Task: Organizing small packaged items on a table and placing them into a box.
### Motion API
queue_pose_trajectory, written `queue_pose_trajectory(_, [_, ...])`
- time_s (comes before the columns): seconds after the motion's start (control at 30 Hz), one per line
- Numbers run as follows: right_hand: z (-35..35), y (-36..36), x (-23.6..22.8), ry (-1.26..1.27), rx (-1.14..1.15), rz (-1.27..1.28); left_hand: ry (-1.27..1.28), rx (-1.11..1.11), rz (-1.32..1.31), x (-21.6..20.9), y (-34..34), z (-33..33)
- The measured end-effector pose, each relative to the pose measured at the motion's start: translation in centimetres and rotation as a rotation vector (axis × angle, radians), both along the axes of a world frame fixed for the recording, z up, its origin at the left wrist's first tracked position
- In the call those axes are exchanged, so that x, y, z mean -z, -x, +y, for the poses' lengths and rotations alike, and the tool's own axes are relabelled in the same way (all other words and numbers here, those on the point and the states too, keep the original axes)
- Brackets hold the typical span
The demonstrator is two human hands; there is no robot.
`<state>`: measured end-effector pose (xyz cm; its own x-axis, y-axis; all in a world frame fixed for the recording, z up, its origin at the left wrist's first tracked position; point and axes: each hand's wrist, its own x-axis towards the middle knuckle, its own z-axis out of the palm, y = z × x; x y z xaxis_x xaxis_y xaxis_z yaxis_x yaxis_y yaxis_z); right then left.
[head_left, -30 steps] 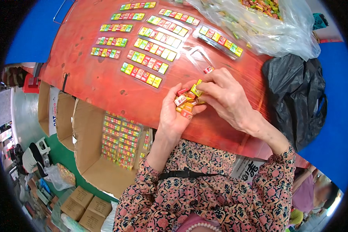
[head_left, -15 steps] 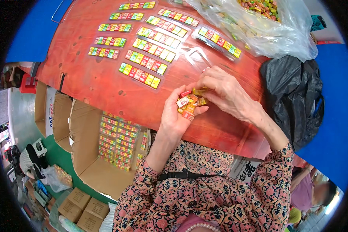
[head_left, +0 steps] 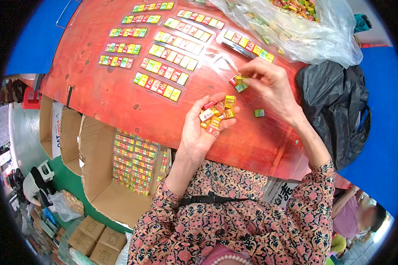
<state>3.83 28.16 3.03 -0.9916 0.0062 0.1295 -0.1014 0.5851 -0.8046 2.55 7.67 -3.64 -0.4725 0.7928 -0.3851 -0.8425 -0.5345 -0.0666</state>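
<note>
Cupped palm up, my left hand (head_left: 194,130) holds a small heap of wrapped candies (head_left: 215,118) in red, yellow, orange and white. To its right and farther off, my right hand (head_left: 273,84) pinches a yellow wrapped candy (head_left: 242,77) between thumb and fingers. That candy is over the near end of a clear plastic tray (head_left: 220,67), where a red and a green candy (head_left: 240,88) also show; the fingers partly cover this spot. A lone green candy (head_left: 259,113) lies on the red table (head_left: 163,121) below my right wrist.
Several filled candy trays (head_left: 161,85) lie in two columns at the left, and another filled tray (head_left: 247,44) sits beyond my right hand. A clear bag (head_left: 336,39) of candies stands far right, above a black plastic bag (head_left: 336,106). An open carton (head_left: 101,163) holds packed trays.
My right hand has moved away from the left palm, up and right to the clear tray, with a yellow candy. The lone green candy on the table has come into view.
</note>
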Motion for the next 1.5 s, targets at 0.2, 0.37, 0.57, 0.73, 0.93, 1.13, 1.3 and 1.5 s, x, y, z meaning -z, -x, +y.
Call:
queue_pose_trajectory(0.2, [-0.3,2.1,2.6,-0.286,-0.110,0.242,-0.024,-0.002,-0.012,0.0,0.0,0.0])
queue_pose_trajectory(0.37, [0.0,2.9,2.9,-0.462,-0.243,0.208,-0.024,-0.006,-0.016,0.0,0.0,-0.1])
queue_pose_trajectory(0.57, [-0.2,2.7,3.5,-0.478,-0.221,0.249,0.006,-0.010,0.008,-0.1,0.0,0.1])
queue_pose_trajectory(0.73, [-0.6,2.2,3.3,-0.403,-0.151,0.183,0.030,-0.013,0.015,-0.1,0.0,0.0])
queue_pose_trajectory(0.93, [-0.4,1.8,4.0,-0.421,-0.152,0.321,-0.034,-0.025,0.008,0.2,0.0,0.2])
queue_pose_trajectory(1.13, [-1.8,0.8,3.1,-0.251,-0.052,0.177,-0.074,-0.043,-0.017,0.0,0.1,0.1])
queue_pose_trajectory(1.3, [-3.7,1.1,1.7,-0.192,-0.293,0.242,-0.060,-0.081,-0.025,0.6,-0.4,0.1])
queue_pose_trajectory(1.5, [-3.8,1.5,1.0,-0.105,-0.378,0.088,-0.003,-0.096,0.007,0.4,-0.6,0.2])
